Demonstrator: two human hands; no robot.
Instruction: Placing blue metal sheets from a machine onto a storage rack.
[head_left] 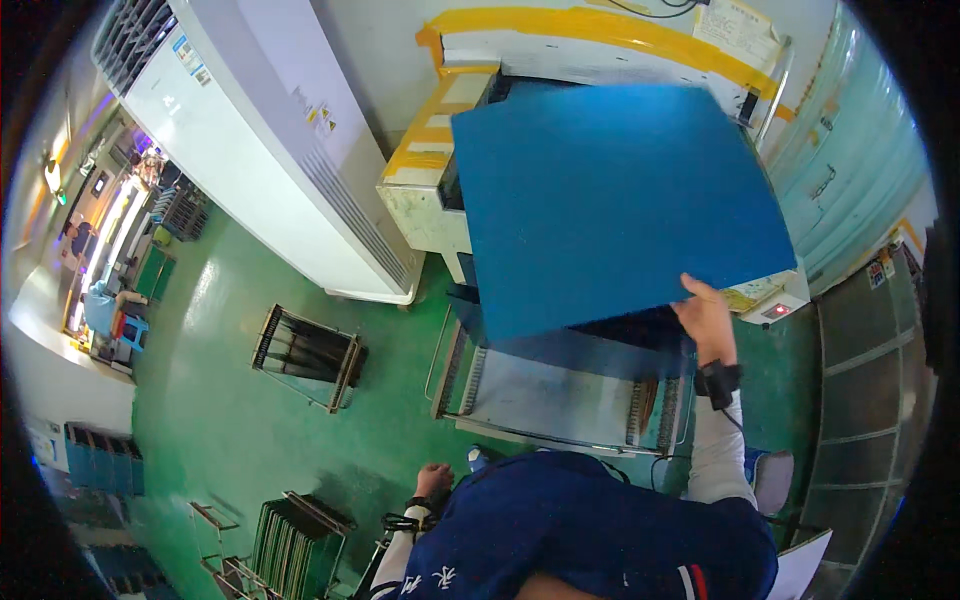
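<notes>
Nearest, low in the middle of the frame, the left hand [434, 482] is hanging apart from the panel, its fingers seemingly curling inward; whether they are gripping anything I cannot tell. Right of centre, the right hand [708, 320] is pinching the near edge of a blue panel [620, 200], one digit lying on top, the others hiding underneath. Below that edge a slotted rack [474, 382] is standing. The panel itself is filling the upper centre, looking flat and stiff, probably light for its breadth but awkward one-handed; its smooth face is likely offering little grip and marking easily, so opposite edges are seeming the safest hold. Beyond, a yellow-taped machine [425, 215] is sitting against the wall.
</notes>
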